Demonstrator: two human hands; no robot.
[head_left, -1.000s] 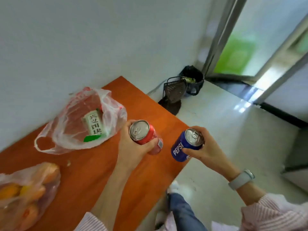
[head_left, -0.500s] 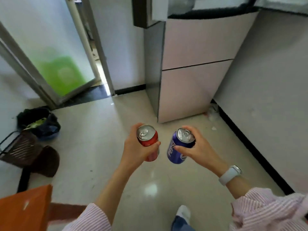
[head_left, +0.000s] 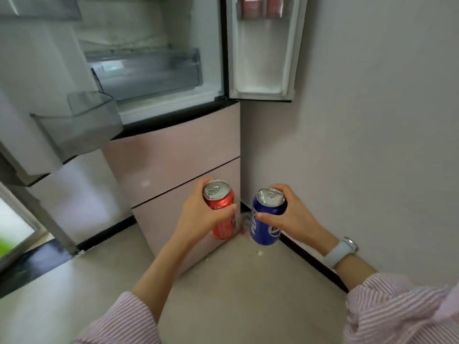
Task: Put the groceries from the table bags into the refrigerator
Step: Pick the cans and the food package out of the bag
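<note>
My left hand [head_left: 198, 217] grips a red Coke can [head_left: 219, 202], held upright in front of the pink refrigerator [head_left: 173, 155]. My right hand [head_left: 290, 214] grips a blue Pepsi can [head_left: 265, 227], upright and just right of the red one. Both upper refrigerator doors stand open. Inside, a clear drawer [head_left: 149, 70] sits at the compartment's bottom. The left door [head_left: 37, 95] carries a clear bin [head_left: 82, 120]. The right door [head_left: 263, 50] has red cans [head_left: 260, 6] on its upper shelf, partly cut off by the frame's top edge.
A plain wall [head_left: 372, 120] runs close along the right, with a black baseboard [head_left: 310, 259] meeting the refrigerator's corner. Two closed pink lower drawers face me. A glass door frame [head_left: 22, 232] stands at the left. Small bits of litter [head_left: 259, 253] lie on the tiled floor.
The view has swung from the orange table with its bags, past the doorway, to the refrigerator, which is now close with its upper doors open. Both hands still hold their cans.
</note>
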